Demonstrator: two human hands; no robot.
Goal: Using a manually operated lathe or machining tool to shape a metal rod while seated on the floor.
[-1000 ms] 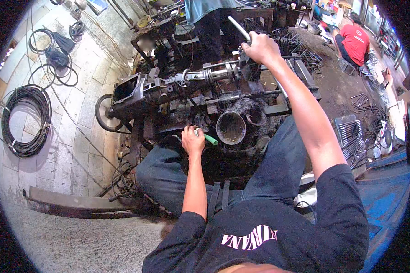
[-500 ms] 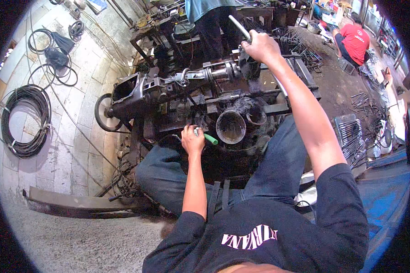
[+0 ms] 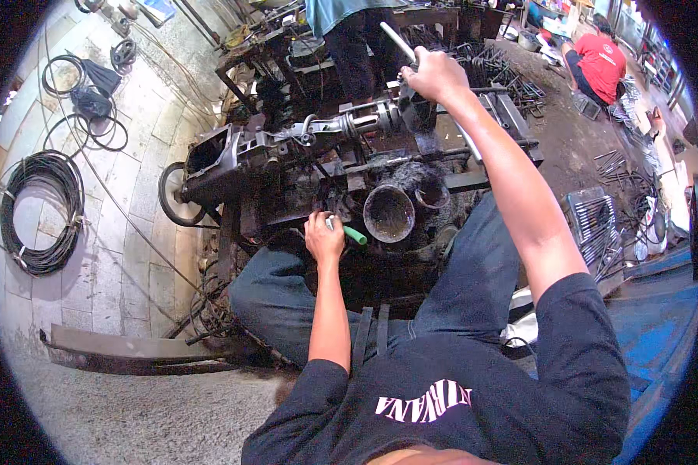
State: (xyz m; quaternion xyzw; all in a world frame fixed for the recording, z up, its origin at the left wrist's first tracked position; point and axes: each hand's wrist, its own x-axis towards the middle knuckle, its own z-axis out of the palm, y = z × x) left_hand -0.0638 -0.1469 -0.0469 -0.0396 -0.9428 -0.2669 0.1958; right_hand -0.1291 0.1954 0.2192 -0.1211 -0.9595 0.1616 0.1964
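My right hand [image 3: 436, 76] is closed round a pale metal bar [image 3: 396, 40] beside the right end of the machine's spindle. The bar's upper end sticks out to the upper left of my fist. A pale rod [image 3: 468, 142] shows beside my forearm; I cannot tell whether it is the same piece. Low at the machine's front, my left hand [image 3: 326, 235] is wrapped round a tool with a green handle [image 3: 354, 235]. Its handle points right; its working end is hidden. The dark, greasy machine [image 3: 233, 174] has a shiny horizontal spindle [image 3: 372, 118].
A handwheel [image 3: 180, 194] stands at the machine's left end. A round metal bowl [image 3: 388, 213] sits between my knees. Coiled black cable [image 3: 43, 213] hangs on the left wall. One person [image 3: 353, 46] stands behind the machine; another in red [image 3: 599, 66] crouches far right near metal rods [image 3: 593, 221].
The view has shifted slightly. My right hand and the pale bar are a little further left in the picture. Both hands keep their grips.
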